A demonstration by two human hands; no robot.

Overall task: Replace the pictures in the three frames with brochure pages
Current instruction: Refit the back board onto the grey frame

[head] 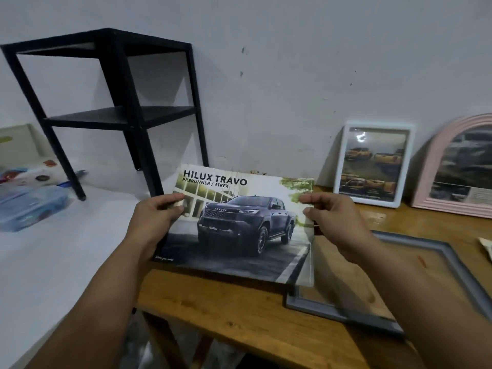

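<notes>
You hold the Hilux Travo brochure (237, 222) above the wooden table (239, 315), your left hand (155, 222) gripping its left edge with thumb over the cover, your right hand (327, 217) pinching the right edge. It overhangs the near corner of the grey frame (452, 265), lying flat and glazed. The white frame (374, 163) and pink arched frame (458, 166) lean on the wall, already filled. Risk: pulling a page unevenly would likely tear it crooked; dropping the brochure could scuff the glazing.

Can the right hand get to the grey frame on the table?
Probably yes. The grey frame lies flat just under the right hand with nothing covering it, but that hand is pinching the brochure and must let go first.
</notes>
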